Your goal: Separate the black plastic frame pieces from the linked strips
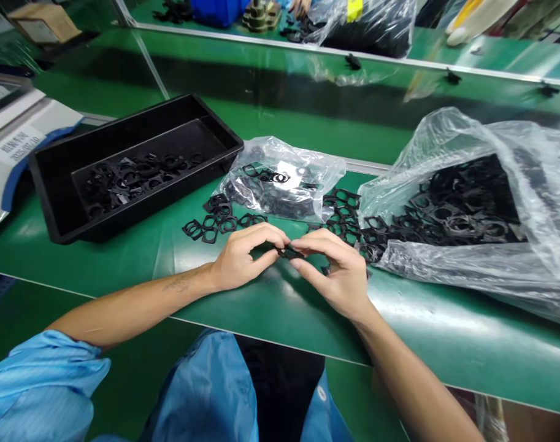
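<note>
Between my two hands, a small black plastic part (291, 252) is held by its ends just above the green table. My left hand (245, 255) pinches its left end between thumb and fingers. On the other end, the thumb and fingers of my right hand (335, 267) are closed. My fingers cover much of the part, so its full shape is hidden. Beyond my left hand lie several loose black ring-shaped parts (219, 215). More black frame-like parts (346, 215) spread past my right hand toward an open clear bag (445, 202).
A black tray (54, 224) with many black parts stands at the left, beside a white and blue machine (29, 132). Behind my hands lies a clear plastic bag (326, 169) of small parts. Across a metal rail (280, 46), a co-worker's hand (300, 7) is near a blue bin (219, 11).
</note>
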Available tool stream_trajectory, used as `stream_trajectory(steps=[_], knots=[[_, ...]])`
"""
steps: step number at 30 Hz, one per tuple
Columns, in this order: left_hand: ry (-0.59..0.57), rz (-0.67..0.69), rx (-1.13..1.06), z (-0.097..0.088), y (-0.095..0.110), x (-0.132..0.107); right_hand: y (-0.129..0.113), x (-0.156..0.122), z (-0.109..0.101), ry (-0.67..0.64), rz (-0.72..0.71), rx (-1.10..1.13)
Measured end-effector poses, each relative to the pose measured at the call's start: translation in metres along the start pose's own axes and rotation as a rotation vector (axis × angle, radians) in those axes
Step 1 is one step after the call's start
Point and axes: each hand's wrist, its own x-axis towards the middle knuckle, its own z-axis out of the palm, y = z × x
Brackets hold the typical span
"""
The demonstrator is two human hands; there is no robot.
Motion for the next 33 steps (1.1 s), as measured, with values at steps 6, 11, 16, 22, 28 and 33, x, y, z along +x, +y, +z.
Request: stream_trajectory(steps=[6, 11, 16, 22, 28, 33], knots=[[-0.015, -0.141, -0.005, 0.002, 0.001, -0.002, 0.007, 0.003, 0.0, 0.087, 0.278, 0.1], [-0.015, -0.157, -0.03, 0.001, 0.0, -0.002, 0.008, 0.005, 0.0, 0.085, 0.356, 0.19], [-0.018, -0.232, -0.082, 0.003, -0.001, -0.002, 0.005, 0.007, -0.001, 0.064, 0.401, 0.273], [0.036, -0.311, -0.209, 0.007, -0.004, 0.001, 0.007, 0.008, -0.003, 0.076, 0.353, 0.197], [0.035, -0.29, -0.225, 0.007, -0.003, 0.001, 0.013, 0.008, -0.007, 0.119, 0.321, 0.132], [0.034, -0.148, -0.087, 0.003, -0.003, 0.0, 0.02, 0.012, -0.014, 0.215, 0.216, 0.029]])
